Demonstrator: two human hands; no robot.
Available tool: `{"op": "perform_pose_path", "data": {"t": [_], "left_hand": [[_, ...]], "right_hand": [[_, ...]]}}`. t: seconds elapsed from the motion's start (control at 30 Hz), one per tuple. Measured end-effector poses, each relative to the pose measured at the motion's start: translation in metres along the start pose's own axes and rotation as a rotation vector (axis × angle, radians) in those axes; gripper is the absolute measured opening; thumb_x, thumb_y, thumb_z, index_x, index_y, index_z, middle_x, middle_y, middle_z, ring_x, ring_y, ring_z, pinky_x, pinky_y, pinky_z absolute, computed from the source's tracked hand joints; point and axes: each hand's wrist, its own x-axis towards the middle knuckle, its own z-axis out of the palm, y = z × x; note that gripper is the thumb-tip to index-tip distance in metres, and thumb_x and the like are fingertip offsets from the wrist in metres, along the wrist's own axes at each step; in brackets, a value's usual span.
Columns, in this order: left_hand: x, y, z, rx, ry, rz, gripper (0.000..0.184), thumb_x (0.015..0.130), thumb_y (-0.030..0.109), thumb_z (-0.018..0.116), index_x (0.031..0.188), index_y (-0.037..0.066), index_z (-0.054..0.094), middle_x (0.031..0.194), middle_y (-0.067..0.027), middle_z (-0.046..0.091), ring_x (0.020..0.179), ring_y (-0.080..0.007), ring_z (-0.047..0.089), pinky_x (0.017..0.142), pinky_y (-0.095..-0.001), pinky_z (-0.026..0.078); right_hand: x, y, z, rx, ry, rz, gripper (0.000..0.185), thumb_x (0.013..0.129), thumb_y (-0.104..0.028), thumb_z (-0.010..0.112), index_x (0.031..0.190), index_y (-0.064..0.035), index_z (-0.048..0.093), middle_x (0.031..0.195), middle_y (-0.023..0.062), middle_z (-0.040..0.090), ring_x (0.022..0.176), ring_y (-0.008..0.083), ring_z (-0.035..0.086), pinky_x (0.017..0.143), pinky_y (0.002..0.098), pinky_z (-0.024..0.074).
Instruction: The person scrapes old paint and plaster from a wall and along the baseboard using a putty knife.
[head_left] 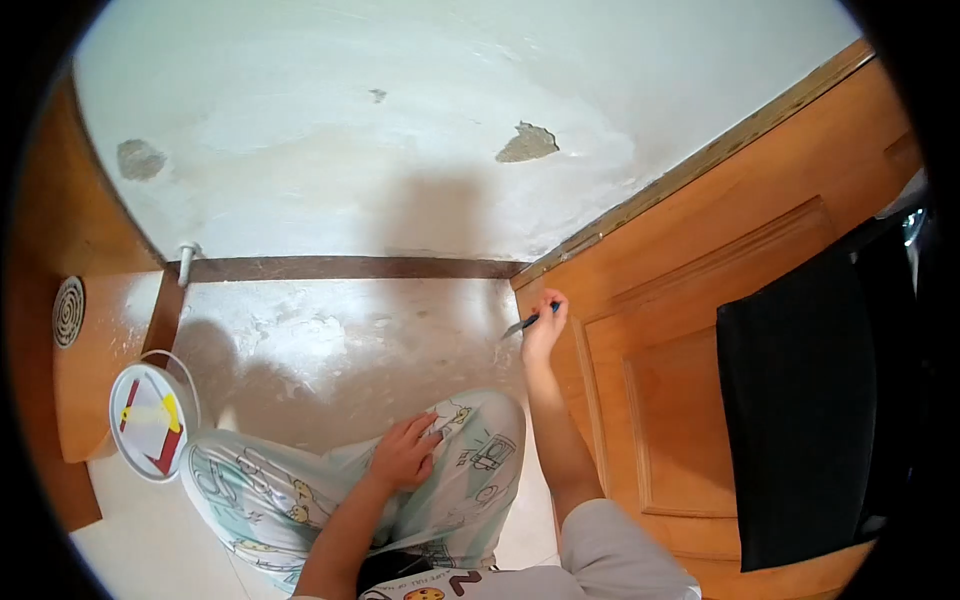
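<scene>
My right hand (543, 328) is wrapped round the dark blue handle of a small putty knife (514, 328). Its blade points left and down, above the whitish floor near the corner by the wooden door; I cannot tell if it touches anything. My left hand (405, 452) rests on my bent leg in patterned trousers (490, 455), fingers loosely spread with nothing visible in them. In front of me rises a white wall (300, 120) with a bare grey patch (528, 143) where the paint has come away, and a rough spot (141, 159) at left.
A white bucket (124, 462) with a printed lid and a raised handle stands to my left, beside wooden furniture (85, 390) with a round vent (69, 312). On the right are a wooden door (680, 390) and a black panel (800, 420). A dark baseboard (340, 267) runs along the wall.
</scene>
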Motion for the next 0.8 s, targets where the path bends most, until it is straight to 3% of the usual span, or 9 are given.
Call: {"op": "perform_pose_path", "data": {"t": [0.1,0.2,0.3,0.4,0.47,0.53,0.6,0.7,0.8], "left_hand": [[-0.004,0.003,0.001,0.008,0.032,0.008,0.032,0.066,0.013,0.054,0.097,0.007,0.059,0.121,-0.0140,0.048,0.107,-0.0311,0.048,0.086,-0.0411,0.042],[-0.007,0.006,0.000,0.037,0.070,0.023,0.032,0.066,0.013,0.054,0.097,0.007,0.058,0.122,-0.0140,0.048,0.107,-0.0313,0.048,0.087,-0.0408,0.041],[-0.017,0.010,-0.003,0.071,0.121,0.056,0.031,0.066,0.014,0.054,0.095,0.007,0.058,0.122,-0.0141,0.047,0.108,-0.0316,0.047,0.087,-0.0410,0.041],[-0.021,0.012,-0.008,0.057,0.184,0.095,0.030,0.065,0.014,0.055,0.095,0.008,0.057,0.122,-0.0144,0.047,0.108,-0.0325,0.047,0.087,-0.0419,0.041],[-0.025,0.012,-0.007,0.050,0.191,0.082,0.030,0.064,0.013,0.056,0.094,0.008,0.057,0.122,-0.0146,0.047,0.108,-0.0334,0.047,0.086,-0.0425,0.042],[-0.025,0.014,-0.009,0.035,0.239,0.098,0.031,0.064,0.013,0.056,0.094,0.008,0.057,0.122,-0.0148,0.048,0.107,-0.0338,0.048,0.086,-0.0427,0.042],[-0.027,0.015,-0.010,0.030,0.254,0.102,0.031,0.063,0.013,0.056,0.094,0.008,0.057,0.121,-0.0151,0.048,0.106,-0.0340,0.049,0.085,-0.0429,0.043],[-0.021,0.014,-0.004,0.041,0.230,0.096,0.033,0.063,0.013,0.056,0.095,0.008,0.057,0.121,-0.0154,0.048,0.105,-0.0338,0.049,0.084,-0.0430,0.043],[-0.015,0.013,0.002,0.054,0.170,0.065,0.033,0.063,0.013,0.055,0.096,0.007,0.057,0.120,-0.0157,0.049,0.104,-0.0336,0.049,0.083,-0.0426,0.043]], "right_hand": [[0.006,-0.042,0.017,0.059,-0.126,-0.035,0.014,0.084,-0.002,0.043,0.098,-0.0050,0.041,0.085,0.0023,0.038,0.076,0.0107,0.039,0.070,0.0229,0.0370],[-0.003,-0.062,0.033,-0.025,-0.164,-0.081,0.015,0.085,0.000,0.046,0.096,-0.0052,0.037,0.086,0.0050,0.042,0.078,0.0110,0.046,0.071,0.0245,0.0401],[-0.016,-0.066,0.033,0.113,-0.457,-0.019,0.020,0.085,-0.003,0.051,0.096,-0.0052,0.034,0.082,0.0069,0.051,0.073,0.0132,0.054,0.069,0.0263,0.0445],[-0.023,-0.075,0.025,-0.175,-0.544,-0.080,0.019,0.087,-0.010,0.054,0.094,-0.0030,0.038,0.074,0.0081,0.059,0.067,0.0151,0.059,0.064,0.0268,0.0470],[-0.022,-0.093,0.027,-0.277,-0.425,-0.212,0.013,0.087,-0.012,0.055,0.085,-0.0005,0.049,0.070,0.0107,0.063,0.065,0.0158,0.061,0.061,0.0274,0.0475],[-0.009,-0.108,0.025,-0.460,-0.293,-0.361,0.014,0.087,-0.013,0.054,0.084,-0.0006,0.049,0.071,0.0113,0.064,0.064,0.0167,0.061,0.060,0.0282,0.0477],[0.013,-0.110,0.024,-0.400,-0.220,-0.391,0.017,0.090,-0.016,0.051,0.085,-0.0004,0.048,0.069,0.0107,0.063,0.065,0.0152,0.061,0.055,0.0257,0.0468],[0.028,-0.150,0.034,-0.090,-0.127,-0.114,0.016,0.090,-0.014,0.051,0.087,0.0004,0.046,0.075,0.0116,0.061,0.071,0.0153,0.061,0.053,0.0240,0.0493],[0.058,-0.158,0.044,0.197,-0.035,-0.275,0.014,0.089,-0.010,0.052,0.087,0.0013,0.045,0.082,0.0127,0.057,0.077,0.0175,0.061,0.056,0.0251,0.0543]]}}
